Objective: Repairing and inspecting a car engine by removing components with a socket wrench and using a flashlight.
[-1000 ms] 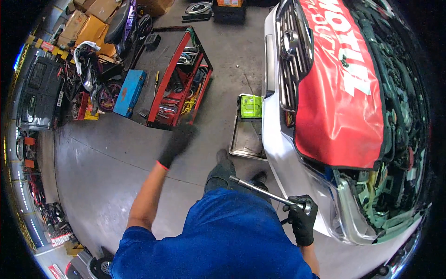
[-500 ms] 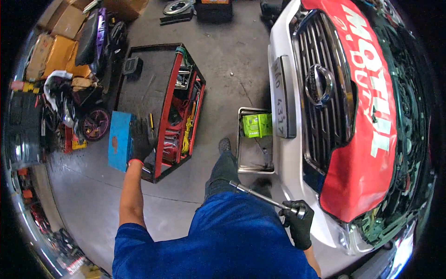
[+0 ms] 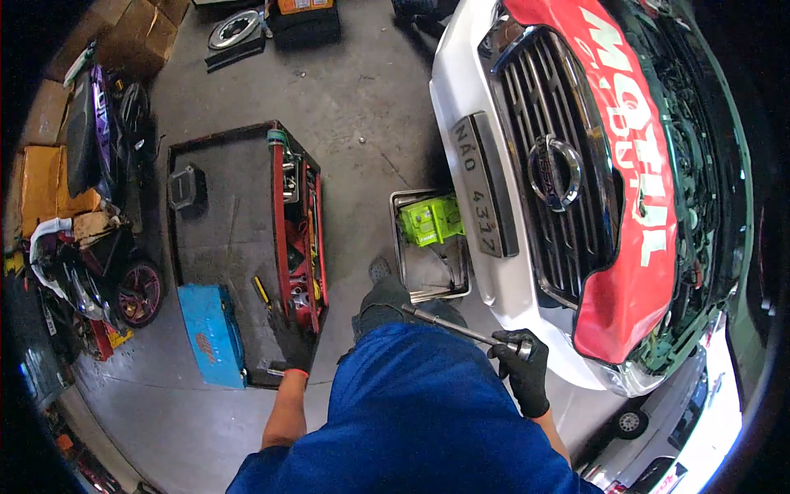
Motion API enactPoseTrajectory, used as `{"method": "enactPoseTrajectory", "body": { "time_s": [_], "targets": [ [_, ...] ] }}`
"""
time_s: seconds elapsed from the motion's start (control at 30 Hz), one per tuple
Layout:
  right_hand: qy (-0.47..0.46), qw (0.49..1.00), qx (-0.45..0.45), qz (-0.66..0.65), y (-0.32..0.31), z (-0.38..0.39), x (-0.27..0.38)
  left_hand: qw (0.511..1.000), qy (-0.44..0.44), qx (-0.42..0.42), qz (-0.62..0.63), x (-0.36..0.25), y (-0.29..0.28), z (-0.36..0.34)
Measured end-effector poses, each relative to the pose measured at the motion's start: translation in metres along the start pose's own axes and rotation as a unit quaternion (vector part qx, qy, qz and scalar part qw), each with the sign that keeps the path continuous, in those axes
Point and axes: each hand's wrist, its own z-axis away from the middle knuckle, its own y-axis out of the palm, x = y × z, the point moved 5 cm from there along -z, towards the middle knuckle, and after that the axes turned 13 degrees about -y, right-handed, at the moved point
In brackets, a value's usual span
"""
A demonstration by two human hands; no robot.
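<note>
My right hand, in a dark glove, is closed around the head end of a long chrome ratchet with an extension bar. The bar points left across my front. My left hand, also in a dark glove, is at the right front edge of a black-topped tool cart. Its fingers blend into the dark cart, so their shape is hard to make out. A small silver tool lies beside that wrist. Just beyond the fingers is a yellow-and-black handled tool. A blue metal case sits on the cart's near left corner.
The cart's red side shelves hold several hand tools. On the floor, a metal tray carries a bright green container. A white vehicle with a red cover stands at right. A motorbike and cardboard boxes are at left.
My left hand has moved from beside the blue case to the cart's right front edge. My right hand still grips the ratchet. The whole view has shifted, with the cart now lower in it.
</note>
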Motion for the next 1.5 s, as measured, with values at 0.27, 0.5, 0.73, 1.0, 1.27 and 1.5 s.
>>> {"method": "enactPoseTrajectory", "body": {
  "time_s": [0.27,0.5,0.73,1.0,1.27,1.5],
  "targets": [
    [-0.052,0.997,-0.037,0.034,0.022,0.009,-0.002,0.999,0.036,0.008,0.013,0.005,-0.003,-0.001],
    [-0.005,0.997,-0.064,0.043,0.019,0.016,-0.001,0.999,0.038,0.000,0.033,0.002,-0.005,0.002],
    [-0.061,0.996,-0.061,0.038,0.014,0.008,-0.006,1.000,0.008,0.026,0.008,-0.005,-0.012,0.000],
    [-0.055,0.996,-0.057,0.036,-0.025,0.008,-0.011,1.000,0.024,0.000,0.014,0.006,-0.001,0.004],
    [-0.192,0.971,0.075,0.124,-0.085,-0.007,0.025,0.979,0.076,0.059,0.182,-0.127,-0.059,0.012],
    [-0.283,0.932,0.218,0.064,-0.177,0.002,0.070,0.674,0.366,0.598,0.233,-0.410,-0.146,0.087]
  ]
}}
